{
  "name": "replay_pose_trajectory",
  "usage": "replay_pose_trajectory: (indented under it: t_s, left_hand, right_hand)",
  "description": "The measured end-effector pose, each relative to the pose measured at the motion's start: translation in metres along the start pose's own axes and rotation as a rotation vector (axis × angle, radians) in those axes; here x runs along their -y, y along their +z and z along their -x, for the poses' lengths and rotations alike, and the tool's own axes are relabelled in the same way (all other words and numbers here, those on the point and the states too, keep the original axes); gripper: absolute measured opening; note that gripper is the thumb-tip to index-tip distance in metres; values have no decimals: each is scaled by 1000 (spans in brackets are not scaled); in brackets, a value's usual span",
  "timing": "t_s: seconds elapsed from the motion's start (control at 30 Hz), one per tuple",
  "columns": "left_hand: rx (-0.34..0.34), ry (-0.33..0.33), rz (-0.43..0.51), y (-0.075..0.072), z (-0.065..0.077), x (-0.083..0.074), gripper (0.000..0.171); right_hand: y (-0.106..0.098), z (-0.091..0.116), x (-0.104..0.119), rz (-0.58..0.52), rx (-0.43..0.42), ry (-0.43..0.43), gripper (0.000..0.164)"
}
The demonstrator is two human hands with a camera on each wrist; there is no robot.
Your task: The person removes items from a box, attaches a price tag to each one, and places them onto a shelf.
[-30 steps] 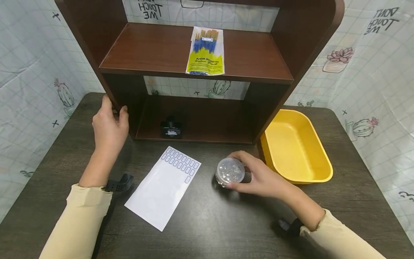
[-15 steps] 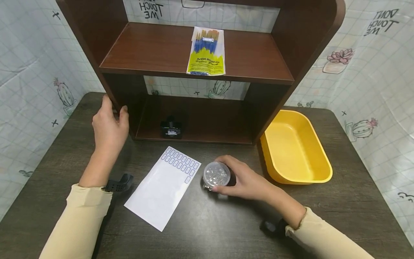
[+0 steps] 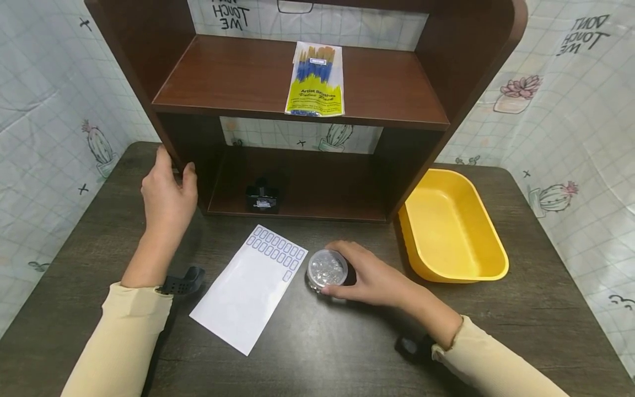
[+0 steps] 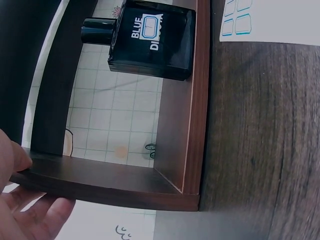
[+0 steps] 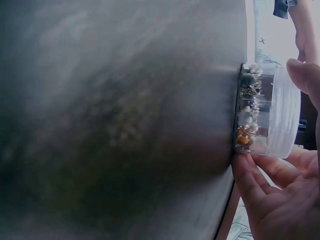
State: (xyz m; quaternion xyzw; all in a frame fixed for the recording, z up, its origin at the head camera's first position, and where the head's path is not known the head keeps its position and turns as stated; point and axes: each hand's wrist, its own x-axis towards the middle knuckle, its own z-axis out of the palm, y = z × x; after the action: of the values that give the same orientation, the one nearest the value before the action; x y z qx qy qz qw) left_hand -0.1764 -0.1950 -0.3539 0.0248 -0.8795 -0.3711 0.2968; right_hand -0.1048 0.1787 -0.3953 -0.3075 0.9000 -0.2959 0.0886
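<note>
At the far left, the person's left hand (image 3: 168,193) gripped the left side panel of a dark brown shelf unit (image 3: 233,71), the thumb on the panel's inner side and the fingers bent round its outer side. A black strap (image 3: 181,281) showed at that wrist, just above the cuff of a pale yellow sleeve (image 3: 119,336). To the right, on the lower shelf, a black bottle (image 3: 263,198) stood upright near the front edge, with a small blue-bordered sticker over part of its lettering. In front of the unit, a white sheet (image 3: 248,292) lay at a slant on the dark table (image 3: 307,353), with rows of blue-outlined labels at its far end. On the upper shelf, a packet of artist brushes (image 3: 316,82) lay with its printed end at the front edge. Just beside the sheet's right corner, a clear round jar (image 3: 327,268) stood upright on the table, its translucent lid on and small mixed pieces, one of them orange, gathered at the bottom. The right hand (image 3: 369,275) held the jar from its right side, thumb and fingers curved round it. Farther right, a yellow tray (image 3: 451,226) stood beside the unit.
</note>
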Motion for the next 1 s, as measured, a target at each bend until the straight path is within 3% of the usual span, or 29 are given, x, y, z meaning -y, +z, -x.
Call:
replay_pose_trajectory:
  t_s: [0.3, 0.5, 0.63, 0.77, 0.9, 1.0]
  left_hand:
    - [-8, 11, 5, 0, 1, -1, 30]
    - [58, -9, 17, -5, 5, 0, 33]
    - [154, -24, -11, -10, 14, 6, 38]
    - [269, -79, -75, -18, 28, 13, 42]
    - [446, -141, -152, -24, 36, 16, 40]
    - [603, -157, -201, -21, 41, 15, 38]
  right_hand:
    - [-3, 0, 1, -11, 47, 25, 73]
    - [-5, 0, 1, -29, 74, 37, 76]
    - [-4, 0, 0, -35, 80, 47, 77]
    - [-3, 0, 0, -38, 80, 49, 77]
    - [-4, 0, 0, -40, 76, 50, 77]
    - [-3, 1, -1, -35, 70, 50, 77]
